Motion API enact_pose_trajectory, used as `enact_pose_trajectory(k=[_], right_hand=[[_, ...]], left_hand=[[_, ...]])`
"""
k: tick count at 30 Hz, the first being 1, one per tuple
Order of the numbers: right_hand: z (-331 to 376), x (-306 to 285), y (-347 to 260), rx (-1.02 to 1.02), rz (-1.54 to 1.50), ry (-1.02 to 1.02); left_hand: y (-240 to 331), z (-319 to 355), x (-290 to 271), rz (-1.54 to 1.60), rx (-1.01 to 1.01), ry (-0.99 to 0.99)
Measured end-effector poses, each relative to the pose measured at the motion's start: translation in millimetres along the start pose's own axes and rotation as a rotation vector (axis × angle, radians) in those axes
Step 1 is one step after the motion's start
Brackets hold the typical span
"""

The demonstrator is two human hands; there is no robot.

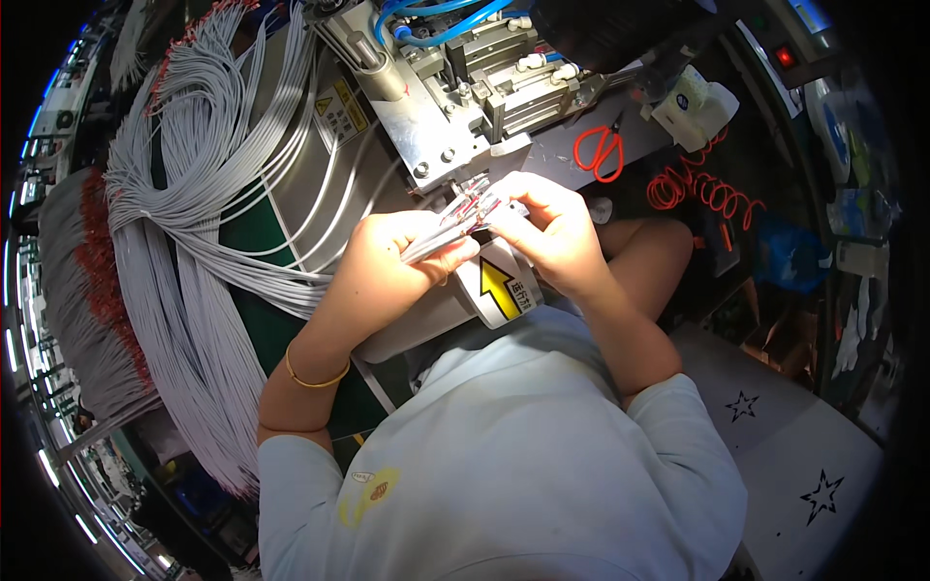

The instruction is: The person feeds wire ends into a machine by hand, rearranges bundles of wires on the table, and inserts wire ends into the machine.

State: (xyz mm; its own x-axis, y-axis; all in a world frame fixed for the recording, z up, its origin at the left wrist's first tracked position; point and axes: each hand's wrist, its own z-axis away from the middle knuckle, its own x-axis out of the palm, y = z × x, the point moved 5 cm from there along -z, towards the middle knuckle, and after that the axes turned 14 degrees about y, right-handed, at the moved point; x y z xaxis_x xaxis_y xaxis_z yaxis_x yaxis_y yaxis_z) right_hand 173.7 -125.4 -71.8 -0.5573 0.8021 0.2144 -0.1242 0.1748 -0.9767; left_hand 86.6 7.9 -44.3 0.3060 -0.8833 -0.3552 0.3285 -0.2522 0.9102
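Sleeves of a pale blue shirt (504, 465) sit closest, at the bottom of the view, and two bare arms go up from them. A thin gold bangle (315, 380) is on the left arm. The left hand (392, 257) is curled shut around a small bunch of gray wires (436, 240), with the thumb pressed on top. The right hand (542, 228) is just beside it, and its fingertips pinch the red wire ends (475, 206) tight. Both hands touch the same bunch, right in front of the metal machine (441, 107). Under the hands is a label with a yellow arrow (499, 289). To the left, a big pile of long gray wires (184, 223) hangs over the table. Farther off, to the right of the machine, lie red scissors (601, 150) and a curly red cord (702, 189). Blue tubes (441, 24) loop on top of the machine.
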Motion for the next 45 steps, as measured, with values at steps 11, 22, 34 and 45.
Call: enact_pose_trajectory(k=[11,22,34,45], right_hand=[[3,3,-5,-0.093,0.163,-0.102],[1,3,1,0.097,0.076,-0.138],[-1,1,1,0.127,0.119,-0.113],[-2,10,-14,-0.412,0.470,-0.043]], left_hand=[[11,3,-2,0.125,-0.141,-0.041],[6,1,-3,0.147,-0.015,-0.058],[-4,-2,0,0.001,-0.009,-0.044],[-6,-1,-3,0.041,-0.069,-0.007]])
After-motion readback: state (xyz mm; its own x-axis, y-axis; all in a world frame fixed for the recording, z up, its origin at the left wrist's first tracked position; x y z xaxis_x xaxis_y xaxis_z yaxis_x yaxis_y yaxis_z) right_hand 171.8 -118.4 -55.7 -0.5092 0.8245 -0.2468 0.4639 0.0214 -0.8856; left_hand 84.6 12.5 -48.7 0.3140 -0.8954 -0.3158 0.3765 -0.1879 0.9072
